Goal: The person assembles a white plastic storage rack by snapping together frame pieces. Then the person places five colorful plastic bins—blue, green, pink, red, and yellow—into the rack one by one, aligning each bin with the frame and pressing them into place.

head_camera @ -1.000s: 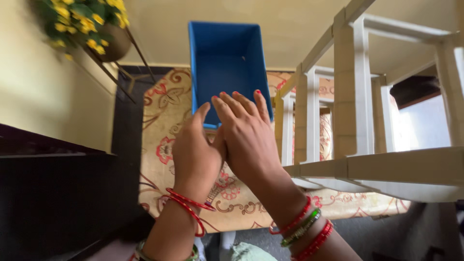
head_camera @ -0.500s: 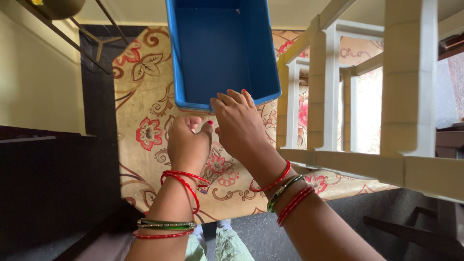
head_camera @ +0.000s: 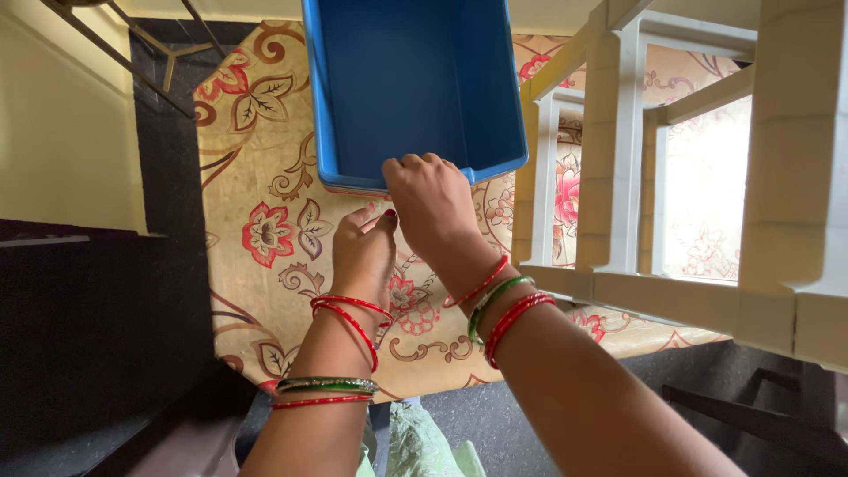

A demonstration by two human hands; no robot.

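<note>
While she leans over the floral rug (head_camera: 256, 168), both hands meet at the blue bin (head_camera: 411, 84).
Right hand (head_camera: 433, 208) has fingers curled over the bin's near rim, gripping it. Left hand (head_camera: 364, 252) sits just below, loosely cupped; can't tell if it touches. Bin's top is cut off; what shows inside looks empty. White frame (head_camera: 618, 150) stands beside it.

Blue bin (head_camera: 406, 88) lies on floral mat (head_camera: 265, 221), open side toward camera. Right hand (head_camera: 433, 208) curls fingers over bin's near rim. Left hand (head_camera: 364, 256) sits just below rim, beside the right, fingers bent; contact with bin unclear. Red and green bangles on both wrists. White frame (head_camera: 618, 159) to the right.
</note>
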